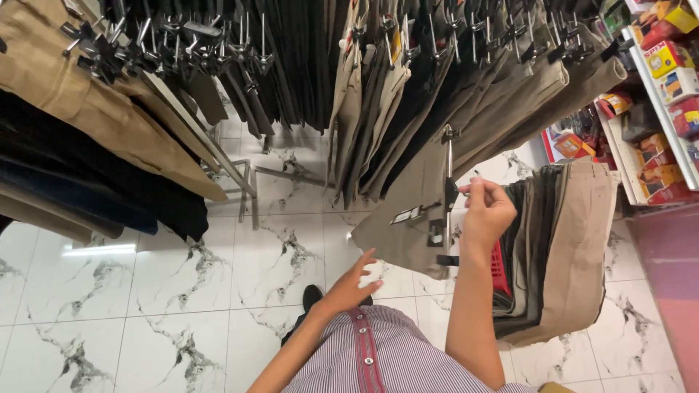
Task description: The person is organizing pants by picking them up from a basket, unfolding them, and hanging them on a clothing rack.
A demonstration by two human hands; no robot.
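My right hand (486, 209) grips the black clip hanger (448, 191) of a grey-brown pair of trousers (415, 207) that hangs out from the rack. My left hand (355, 280) is open below it, fingers spread, close to the lower edge of the trousers but not holding them. A small tag (406, 215) shows on the fabric. Over my right forearm hangs a stack of folded trousers (575, 247) in beige, grey and black.
Racks of trousers on clip hangers (466, 58) fill the top, with khaki and dark ones (87, 145) at the left on a metal stand (247, 182). Shelves of coloured boxes (670, 94) stand at the right. The floor is white marble tile (145, 291).
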